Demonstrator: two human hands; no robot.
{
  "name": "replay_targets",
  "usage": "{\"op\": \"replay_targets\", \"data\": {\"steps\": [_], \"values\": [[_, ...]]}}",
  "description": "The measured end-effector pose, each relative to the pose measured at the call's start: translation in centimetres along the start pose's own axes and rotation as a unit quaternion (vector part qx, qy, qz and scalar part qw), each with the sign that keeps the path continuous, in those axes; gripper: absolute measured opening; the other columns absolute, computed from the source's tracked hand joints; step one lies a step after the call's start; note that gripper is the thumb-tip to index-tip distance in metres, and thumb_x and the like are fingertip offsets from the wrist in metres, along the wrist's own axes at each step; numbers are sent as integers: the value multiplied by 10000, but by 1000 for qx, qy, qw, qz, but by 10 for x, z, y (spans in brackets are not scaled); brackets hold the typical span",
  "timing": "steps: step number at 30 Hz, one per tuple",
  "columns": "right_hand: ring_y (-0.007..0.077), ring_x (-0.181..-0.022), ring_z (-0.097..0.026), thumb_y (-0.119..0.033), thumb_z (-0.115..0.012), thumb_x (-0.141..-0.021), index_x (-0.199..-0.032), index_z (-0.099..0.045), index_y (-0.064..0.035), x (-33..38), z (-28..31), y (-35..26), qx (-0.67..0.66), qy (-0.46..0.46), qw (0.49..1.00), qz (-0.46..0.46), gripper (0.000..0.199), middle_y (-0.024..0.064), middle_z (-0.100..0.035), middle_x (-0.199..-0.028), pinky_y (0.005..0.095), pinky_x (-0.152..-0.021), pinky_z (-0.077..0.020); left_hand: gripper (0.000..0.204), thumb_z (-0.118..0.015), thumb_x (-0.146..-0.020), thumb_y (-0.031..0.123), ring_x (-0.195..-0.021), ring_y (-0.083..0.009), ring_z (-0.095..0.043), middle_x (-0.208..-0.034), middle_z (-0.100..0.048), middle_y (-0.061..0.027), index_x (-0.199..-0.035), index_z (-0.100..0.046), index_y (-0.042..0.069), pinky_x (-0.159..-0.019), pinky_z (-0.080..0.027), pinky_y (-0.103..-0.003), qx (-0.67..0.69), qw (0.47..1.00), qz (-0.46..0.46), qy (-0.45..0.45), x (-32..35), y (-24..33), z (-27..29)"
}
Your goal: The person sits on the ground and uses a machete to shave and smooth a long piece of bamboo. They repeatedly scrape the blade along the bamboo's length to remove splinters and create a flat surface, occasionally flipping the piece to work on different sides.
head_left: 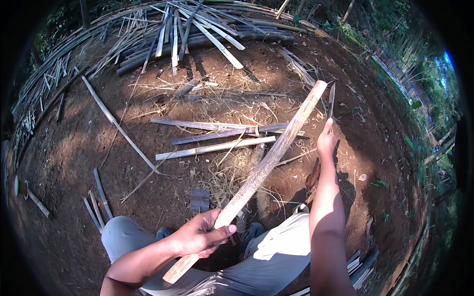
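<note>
The left hand (202,236) was wrapped around a bamboo slat (276,153) near its lower end, thumb laid across it. The slat slanted up and away to the right, held above the ground, its short lower end passing over the lap of the pale trousers (281,249). The right hand (327,143), arm stretched forward, was closed around the handle of a knife (332,98), blade pointing away from the body. The blade appeared just beside the slat's far end; whether they lay at the same height could not be told.

Under the slat, shavings (224,180) littered the brown earth (64,163), with 1 pale strip (216,148) and 2 darker strips (212,136) lying beyond them. A grey block (200,200) sat near the left hand. A thin pole (100,102) lay off to the left, and farther out long poles (153,58) lay heaped beneath split bamboo (217,44).
</note>
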State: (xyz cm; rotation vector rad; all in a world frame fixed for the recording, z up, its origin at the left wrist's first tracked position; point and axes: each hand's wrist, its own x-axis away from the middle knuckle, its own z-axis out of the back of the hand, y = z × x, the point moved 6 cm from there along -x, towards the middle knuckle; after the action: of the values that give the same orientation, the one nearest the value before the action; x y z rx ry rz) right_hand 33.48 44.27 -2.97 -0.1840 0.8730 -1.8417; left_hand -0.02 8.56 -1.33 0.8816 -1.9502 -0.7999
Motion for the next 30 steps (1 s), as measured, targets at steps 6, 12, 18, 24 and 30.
{"op": "replay_targets", "data": {"steps": [6,12,18,24,30], "values": [[407,-715,-600,-761,-196,-935,-698,-602,103,25,-1,-18,-96,-80,992,-4,984,257,-608,-671,509,-730,-439,182,-531,-1024,225,-447,-60,-421,-701,-540,-21,-1158,-485,110,-389,-346,-216,67,992,-68,81,-19,15,34],[400,-559,-585,-627,-376,-986,-666,-584,38,151,2,-137,-53,-219,922,316,767,199,-555,-550,479,-597,-443,382,-296,-1061,433,-511,-68,-410,-706,-527,-18,-1156,-492,118,-438,-346,-214,101,985,-65,121,-39,14,39],[406,-619,-653,-711,-491,-888,-743,-581,-34,264,-5,-173,28,-346,795,498,698,172,-584,-543,497,-580,-512,326,-316,-1050,332,-563,-90,-426,-714,-486,-7,-1155,-503,87,-471,-361,-245,180,971,-90,131,-52,17,41],[410,-562,-635,-716,-507,-875,-750,-560,-42,300,-2,-182,-40,-387,762,517,687,174,-558,-518,480,-520,-503,222,-381,-974,150,-482,-114,-455,-701,-507,-27,-1098,-544,66,-406,-366,-254,167,966,-109,163,-50,12,52],[395,-548,-644,-719,-496,-878,-760,-561,-37,311,-7,-177,-38,-371,757,536,696,175,-584,-542,473,-507,-513,194,-338,-1020,244,-374,-89,-364,-662,-491,-10,-1036,-498,137,-335,-301,-242,164,969,-100,154,-49,7,54]]}}
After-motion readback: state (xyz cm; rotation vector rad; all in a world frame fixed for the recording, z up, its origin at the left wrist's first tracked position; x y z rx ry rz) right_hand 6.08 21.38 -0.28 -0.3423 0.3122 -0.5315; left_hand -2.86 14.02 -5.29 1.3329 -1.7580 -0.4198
